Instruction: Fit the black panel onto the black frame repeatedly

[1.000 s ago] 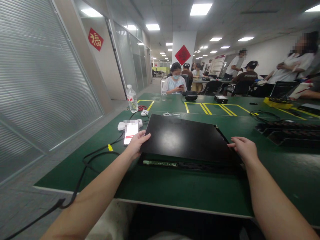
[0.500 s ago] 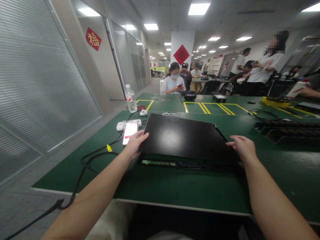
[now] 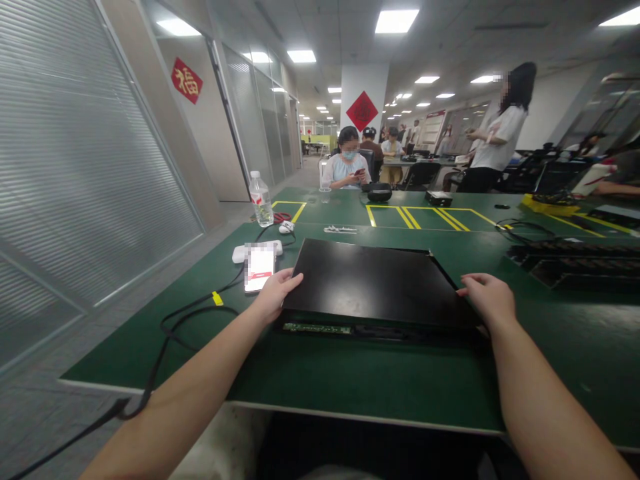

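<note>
A flat, glossy black screen panel lies over a shallow black frame, its left side slightly raised. Along the near side a strip of green circuit board shows in the frame. My left hand is closed on the panel's left edge, thumb on top and the other fingers mostly hidden beneath. At the right side my right hand has its fingers curled, with the fingertips against the frame's right rim. What lies under the panel is hidden.
Left of the panel lie a lit phone, a white case and a black cable. A water bottle stands behind them. Black metal parts lie on the right of the green table. A person sits across.
The screen panel has come down, its far edge nearer to me and its tilt flatter. My right fingers have curled in more at the rim. A standing person in the background has moved left.
</note>
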Demonstrator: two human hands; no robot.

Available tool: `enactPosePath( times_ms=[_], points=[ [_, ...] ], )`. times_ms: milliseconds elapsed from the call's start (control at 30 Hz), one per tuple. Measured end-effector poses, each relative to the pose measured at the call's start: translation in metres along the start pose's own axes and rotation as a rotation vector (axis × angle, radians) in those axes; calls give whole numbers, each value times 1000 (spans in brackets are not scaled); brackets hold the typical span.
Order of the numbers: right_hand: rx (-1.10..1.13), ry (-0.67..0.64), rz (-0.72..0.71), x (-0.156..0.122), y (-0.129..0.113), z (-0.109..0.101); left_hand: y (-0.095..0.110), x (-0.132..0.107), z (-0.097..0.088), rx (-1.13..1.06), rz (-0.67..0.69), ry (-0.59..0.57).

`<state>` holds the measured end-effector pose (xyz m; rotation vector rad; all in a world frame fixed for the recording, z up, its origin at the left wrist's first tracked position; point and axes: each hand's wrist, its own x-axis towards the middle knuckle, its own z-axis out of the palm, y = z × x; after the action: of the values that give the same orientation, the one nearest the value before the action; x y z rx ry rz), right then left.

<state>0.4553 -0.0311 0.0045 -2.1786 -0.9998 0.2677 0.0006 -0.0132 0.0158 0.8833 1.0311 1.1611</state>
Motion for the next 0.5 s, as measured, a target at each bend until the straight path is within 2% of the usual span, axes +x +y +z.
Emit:
enactPosePath(
  times_ms=[500],
  points=[
    [-224,8,-102,-4,-5,3,1,-1,8,42,-57,70]
  ],
)
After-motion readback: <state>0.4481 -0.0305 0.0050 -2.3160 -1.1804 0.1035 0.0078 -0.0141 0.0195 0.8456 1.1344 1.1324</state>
